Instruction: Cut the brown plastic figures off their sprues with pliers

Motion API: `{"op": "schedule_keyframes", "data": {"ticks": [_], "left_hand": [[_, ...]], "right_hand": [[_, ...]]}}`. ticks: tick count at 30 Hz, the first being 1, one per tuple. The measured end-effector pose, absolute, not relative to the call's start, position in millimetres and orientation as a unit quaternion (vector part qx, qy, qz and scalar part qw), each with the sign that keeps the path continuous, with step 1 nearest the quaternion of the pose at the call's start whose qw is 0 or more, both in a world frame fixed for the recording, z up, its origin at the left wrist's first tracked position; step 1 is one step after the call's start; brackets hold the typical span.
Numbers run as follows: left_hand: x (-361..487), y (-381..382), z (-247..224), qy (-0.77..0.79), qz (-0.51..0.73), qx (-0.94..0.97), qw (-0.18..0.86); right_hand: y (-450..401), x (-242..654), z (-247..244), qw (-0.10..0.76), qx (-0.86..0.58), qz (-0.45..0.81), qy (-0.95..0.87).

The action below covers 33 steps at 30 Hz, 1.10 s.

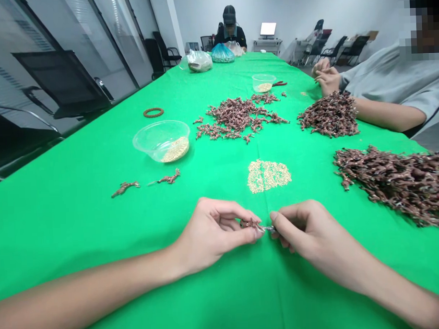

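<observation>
A small brown animal figurine [251,224] is pinched between the thumb and fingers of my left hand [211,232]. Just to its right, my right hand [311,233] grips a small silvery piece [269,229], mostly hidden by the fingers; its tip meets the figurine's pale end. Beyond both hands lies a flat patch of tiny gold-coloured pieces [270,175]. Off to the left, two single figurines rest on the cloth: one brown figurine [125,188] and another [169,176] with a pale, clear-looking strip at its end.
A clear plastic bowl [143,141] holds more gold pieces. Heaps of figurines lie ahead [235,116] and at right [403,184]. A brown ring [153,112], a smaller tub [263,81] and red-handled pliers [279,84] stand farther off. Two other people sit at the green-covered table [99,226].
</observation>
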<state>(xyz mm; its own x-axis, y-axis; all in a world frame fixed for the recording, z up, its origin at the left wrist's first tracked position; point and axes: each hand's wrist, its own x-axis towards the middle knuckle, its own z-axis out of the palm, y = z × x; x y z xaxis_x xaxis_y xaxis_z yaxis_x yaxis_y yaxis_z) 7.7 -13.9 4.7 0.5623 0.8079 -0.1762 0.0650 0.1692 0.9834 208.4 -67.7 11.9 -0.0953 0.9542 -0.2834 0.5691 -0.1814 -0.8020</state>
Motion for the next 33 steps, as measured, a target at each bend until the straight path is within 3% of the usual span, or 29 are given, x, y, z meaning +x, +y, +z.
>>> {"op": "schedule_keyframes", "data": {"ticks": [7, 21, 33], "left_hand": [[7.4, -13.6, 4.5, 0.38, 0.276, 0.583, 0.663], [4.2, -6.6, 5.8, 0.31, 0.267, 0.542, 0.734], [3.0, -8.3, 3.5, 0.282, 0.273, 0.585, 0.71]], "right_hand": [[-66.4, 209.5, 11.8, 0.215, -0.643, 0.42, -0.603], [-63.7, 213.3, 20.6, 0.225, -0.598, 0.563, -0.525], [-62.4, 213.0, 21.7, 0.231, -0.595, 0.571, -0.516]]}}
